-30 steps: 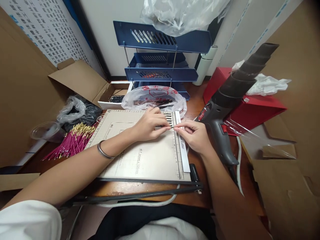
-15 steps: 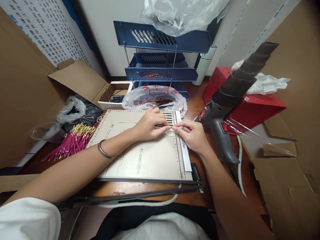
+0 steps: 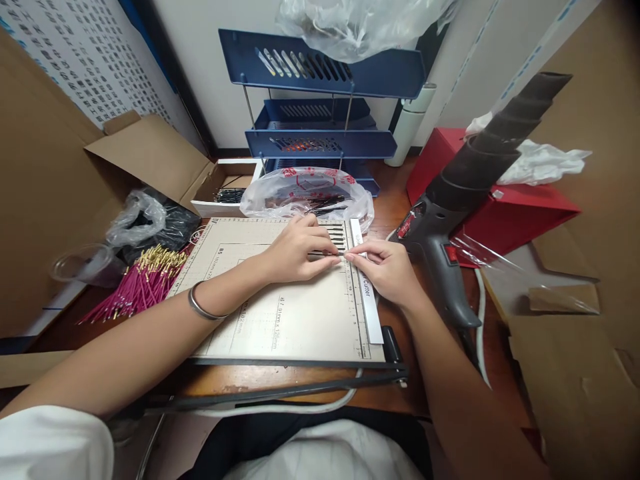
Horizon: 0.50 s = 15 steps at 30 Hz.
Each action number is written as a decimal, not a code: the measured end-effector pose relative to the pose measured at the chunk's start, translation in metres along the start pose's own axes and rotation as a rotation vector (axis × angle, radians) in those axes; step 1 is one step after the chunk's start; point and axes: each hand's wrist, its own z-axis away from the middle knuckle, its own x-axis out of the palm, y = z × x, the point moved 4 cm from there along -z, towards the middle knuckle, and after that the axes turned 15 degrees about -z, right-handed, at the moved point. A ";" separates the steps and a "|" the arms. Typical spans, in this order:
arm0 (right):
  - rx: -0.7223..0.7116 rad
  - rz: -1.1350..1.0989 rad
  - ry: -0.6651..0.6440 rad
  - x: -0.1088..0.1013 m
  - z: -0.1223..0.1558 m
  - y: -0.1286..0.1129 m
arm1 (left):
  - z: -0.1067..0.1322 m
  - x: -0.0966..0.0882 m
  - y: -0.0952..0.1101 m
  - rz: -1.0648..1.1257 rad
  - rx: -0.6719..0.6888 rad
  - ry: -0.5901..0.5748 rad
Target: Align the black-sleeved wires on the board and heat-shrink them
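My left hand point(image 3: 300, 252) rests over the paper cutter board point(image 3: 305, 320), its thumb and index finger pinching a thin black wire point(image 3: 341, 254). At the right-hand end of that wire, the thumb and fingertips of my right hand point(image 3: 383, 268) are pressed together beside the cutter's white edge strip point(image 3: 371, 313). Both hands are closed and their fingertips nearly touch. Just beyond them, several short black pieces point(image 3: 337, 233) lie side by side on the board, partly covered by my left fingers.
A clear plastic bag point(image 3: 260, 200) holding dark wires sits behind the board. Magenta wires with gold ends point(image 3: 145, 280) are heaped at left, near an open cardboard box point(image 3: 155, 150). A heat gun point(image 3: 445, 227) and red box point(image 3: 530, 213) stand right; blue trays point(image 3: 320, 143) rise behind.
The view has shifted slightly. More of the thin black wire shows between my left thumb and index finger, while both hands stay at nearly the same spot on the board.
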 end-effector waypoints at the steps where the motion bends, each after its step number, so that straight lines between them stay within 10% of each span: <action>1: 0.011 0.000 -0.008 0.000 0.000 0.002 | 0.000 0.000 0.000 -0.005 0.000 -0.008; 10: 0.039 0.104 -0.063 -0.002 0.001 0.004 | 0.000 0.002 -0.002 0.015 -0.044 -0.065; 15: -0.067 0.110 0.162 -0.004 0.003 0.005 | 0.000 -0.003 0.001 0.027 -0.037 -0.086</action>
